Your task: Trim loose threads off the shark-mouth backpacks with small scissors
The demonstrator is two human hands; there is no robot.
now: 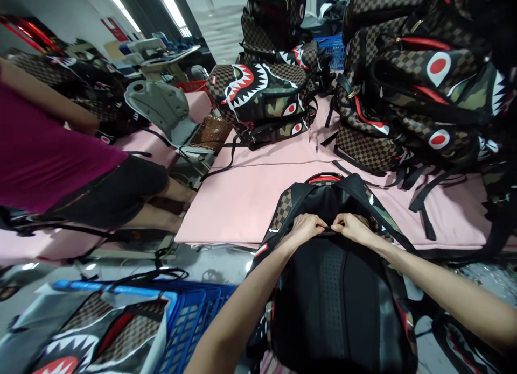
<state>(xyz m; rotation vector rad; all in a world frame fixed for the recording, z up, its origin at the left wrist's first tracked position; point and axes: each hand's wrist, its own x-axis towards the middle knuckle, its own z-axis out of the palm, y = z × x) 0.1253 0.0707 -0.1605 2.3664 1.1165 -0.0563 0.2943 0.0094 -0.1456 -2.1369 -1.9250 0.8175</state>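
Observation:
A black-backed backpack (335, 298) with checkered and camouflage sides leans against the front edge of the pink table, its padded back toward me. My left hand (309, 227) pinches the dark edge of the fabric near the top of the back panel. Close beside it, my right hand (351, 227) pinches the same edge, the fingertips of both hands only a little apart. Black shoulder straps and a red-lined opening (325, 178) show beyond my hands. What exactly lies between the fingers is too small to make out.
Finished-looking backpacks (262, 97) and a larger pile (404, 89) lie on the pink table (238, 202), straps trailing. At the lower left stands a blue crate (194, 315) holding patterned bags. A person in a magenta top (52, 142) stands at the left, near a grey chair (157, 107).

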